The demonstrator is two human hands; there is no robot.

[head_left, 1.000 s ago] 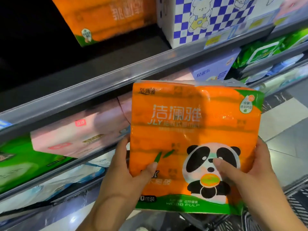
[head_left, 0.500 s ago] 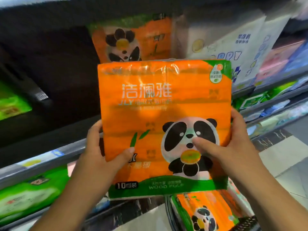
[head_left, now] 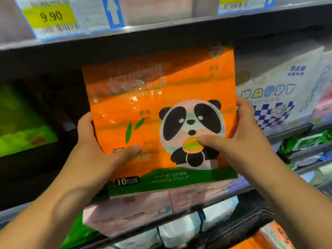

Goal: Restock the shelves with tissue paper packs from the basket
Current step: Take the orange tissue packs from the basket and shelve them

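An orange tissue pack [head_left: 161, 108] with a panda print and a green bottom band is held upright in front of a dark shelf opening. My left hand [head_left: 100, 146] grips its left edge, thumb on the front. My right hand [head_left: 239, 139] grips its right edge, thumb pressing on the panda. The pack's top leans back into the shelf space under the upper shelf rail [head_left: 161, 31]. At the bottom right a dark basket [head_left: 239, 229] shows with another orange pack [head_left: 269, 238] in it.
White tissue packs with blue checks [head_left: 276, 90] stand right of the opening. A green pack [head_left: 23, 126] lies to the left. Pink packs [head_left: 136, 211] fill the shelf below. A yellow price tag reading 9.90 [head_left: 51, 15] hangs on the rail above.
Both hands have raised the orange pack and moved it toward the dark shelf gap. It now covers the orange pack that stood at the back, and its top tilts inward.
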